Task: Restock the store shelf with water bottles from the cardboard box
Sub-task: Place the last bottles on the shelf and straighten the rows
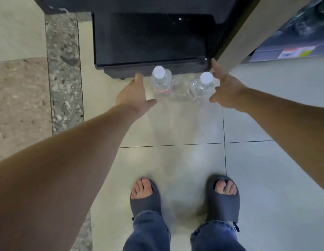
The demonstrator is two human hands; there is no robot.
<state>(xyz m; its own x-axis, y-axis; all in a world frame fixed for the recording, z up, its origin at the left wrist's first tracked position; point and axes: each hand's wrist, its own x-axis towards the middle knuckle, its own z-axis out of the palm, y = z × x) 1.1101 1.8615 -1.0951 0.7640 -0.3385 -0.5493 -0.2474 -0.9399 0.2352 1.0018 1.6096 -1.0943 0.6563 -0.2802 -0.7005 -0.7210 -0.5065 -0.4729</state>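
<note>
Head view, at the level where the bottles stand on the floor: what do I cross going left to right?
Left hand → left bottle → right bottle → right hand. Both hands are open and flank the pair; neither grips a bottle.

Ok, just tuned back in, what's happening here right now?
A person stands looking down and reaches both hands toward two white-capped water bottles standing upright on the tiled floor, just in front of a dark cabinet. The left hand is open beside the left water bottle, and the right hand is open beside the right water bottle. Neither bottle is gripped yet. No cardboard box is in view.
</note>
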